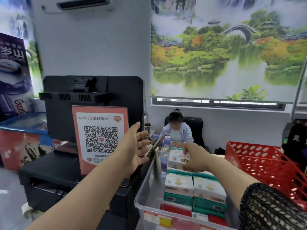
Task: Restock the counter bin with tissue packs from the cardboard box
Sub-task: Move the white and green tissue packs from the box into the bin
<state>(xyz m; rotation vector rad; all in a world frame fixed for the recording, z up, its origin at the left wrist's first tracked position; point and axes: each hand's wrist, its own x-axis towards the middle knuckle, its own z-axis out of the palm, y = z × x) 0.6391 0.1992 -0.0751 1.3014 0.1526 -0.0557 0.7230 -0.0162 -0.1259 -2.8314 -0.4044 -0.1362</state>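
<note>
A clear plastic bin (146, 188) stands on the counter at lower centre, filled with white-and-green tissue packs (179, 185) stacked in rows. My right hand (193, 159) reaches over the far end of the bin and grips a white tissue pack (176, 159) with orange print, its fingers curled round the pack's right end. My left hand (137, 146) is stretched forward left of the bin with fingers spread and straight, holding nothing. The cardboard box is out of view.
A black register screen (93, 103) with an orange QR-code sign (101, 136) stands left of the bin. A red plastic crate (265, 163) sits to the right. Water bottles (166, 145) stand behind the bin. A person (176, 130) sits at a desk beyond.
</note>
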